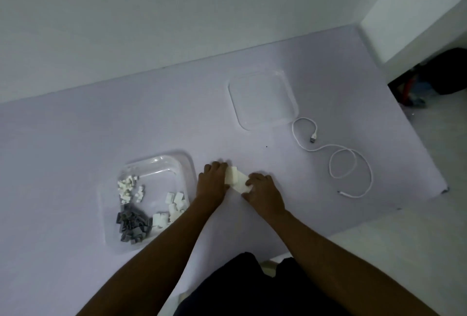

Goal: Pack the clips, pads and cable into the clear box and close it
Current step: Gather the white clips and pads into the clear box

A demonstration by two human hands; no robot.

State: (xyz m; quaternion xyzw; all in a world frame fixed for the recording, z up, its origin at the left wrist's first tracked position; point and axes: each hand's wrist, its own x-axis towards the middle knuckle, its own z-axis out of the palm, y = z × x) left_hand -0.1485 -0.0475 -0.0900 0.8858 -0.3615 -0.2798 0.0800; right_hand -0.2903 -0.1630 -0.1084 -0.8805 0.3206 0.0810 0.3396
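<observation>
Both hands are close together at the middle of the pale sheet, and between them is a small stack of white pads. The left hand curls its fingers over the left end of the pads, and the right hand grips the right end, so the two hands clamp the same stack, low at the sheet. Just left of the left hand stands the clear box, open. It holds small white clips on its far left side, dark grey clips at the near left, and some bigger white pieces on the right side. The clear lid lies flat farther away and to the right, well apart from the box. The white cable lies in loose loops on the right part of the sheet, near the lid; one plug end is just beside the lid's near corner
</observation>
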